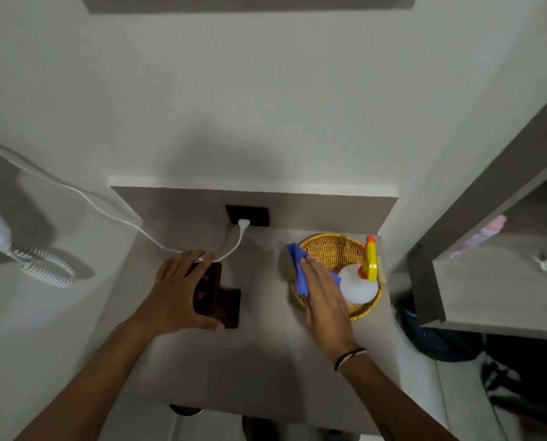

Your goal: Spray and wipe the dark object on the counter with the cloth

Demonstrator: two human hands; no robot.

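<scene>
Left hand [176,296] fingers clamped on flat dark object [216,297], right hand [324,300] fingers flat, together on crumpled blue cloth [298,268]

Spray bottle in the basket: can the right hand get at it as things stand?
Probably yes. The right hand lies on the blue cloth at the basket rim, right beside the spray bottle, with nothing between.

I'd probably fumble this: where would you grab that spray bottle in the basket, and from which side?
Take the spray bottle by its narrow neck under the yellow trigger head, coming from above. It leans in the wicker basket, whose rim blocks a side approach, and the round white body looks too wide to grip well.
</scene>
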